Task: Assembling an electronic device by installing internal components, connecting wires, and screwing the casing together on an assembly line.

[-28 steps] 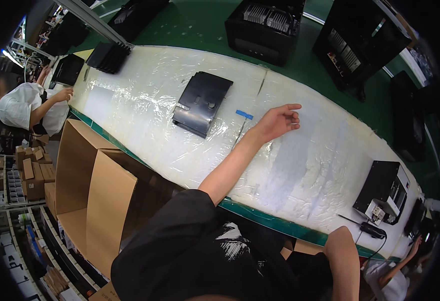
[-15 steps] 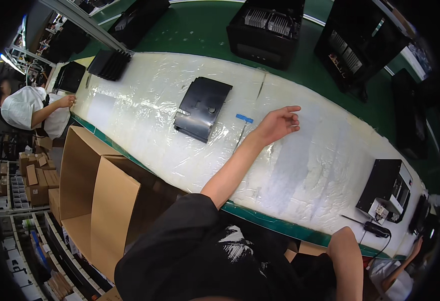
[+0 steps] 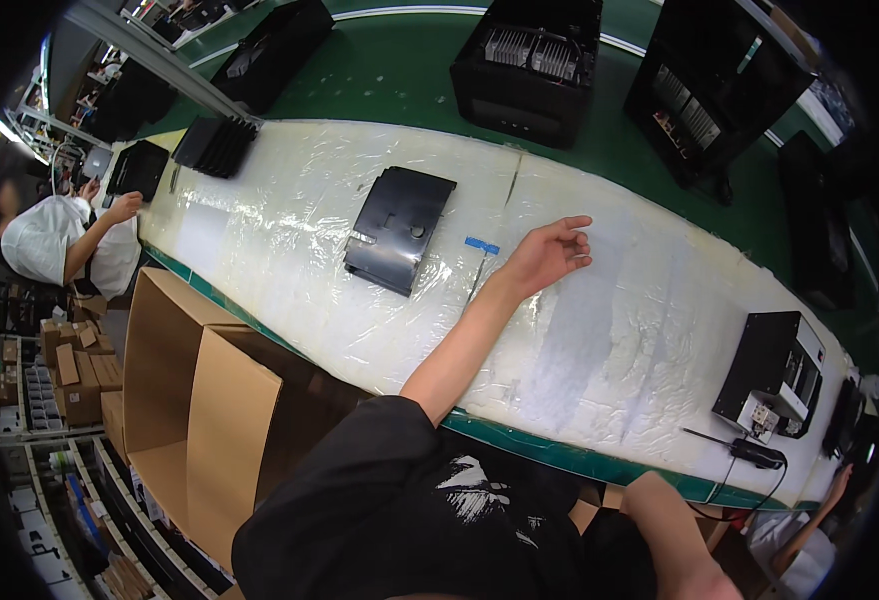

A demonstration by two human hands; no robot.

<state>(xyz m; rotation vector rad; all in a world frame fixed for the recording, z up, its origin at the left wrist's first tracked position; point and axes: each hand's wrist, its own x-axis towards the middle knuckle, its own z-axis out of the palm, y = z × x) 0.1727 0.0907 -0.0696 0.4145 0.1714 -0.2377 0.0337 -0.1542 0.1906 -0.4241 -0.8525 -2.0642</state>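
My left hand point(image 3: 549, 258) is over the middle of the film-covered white worktop point(image 3: 359, 330), palm turned aside. Its fingers are loosely bent and apart, with nothing between them; whether it touches the film, I cannot tell. Nearest to it is a small blue strip point(image 3: 481, 245) with a thin dark line running down from it. Further left lies a black curved panel point(image 3: 399, 230) with a small hole. My right arm is bent, its elbow near the worktop's front edge; the hand lies past the lower edge of the picture.
At the right stand a black box-shaped device point(image 3: 769, 370) and a black corded hand tool point(image 3: 756, 453). Black panels point(image 3: 216, 147) are stacked far left. Open cartons point(image 3: 229, 420) stand below the front edge. Black machines point(image 3: 524, 75) line the green surface behind. Co-workers are at both ends.
My right forearm has swung, its lower part moving right, and the elbow has shifted left. My left hand keeps its pose. The left co-worker's hand has moved slightly toward the black part there.
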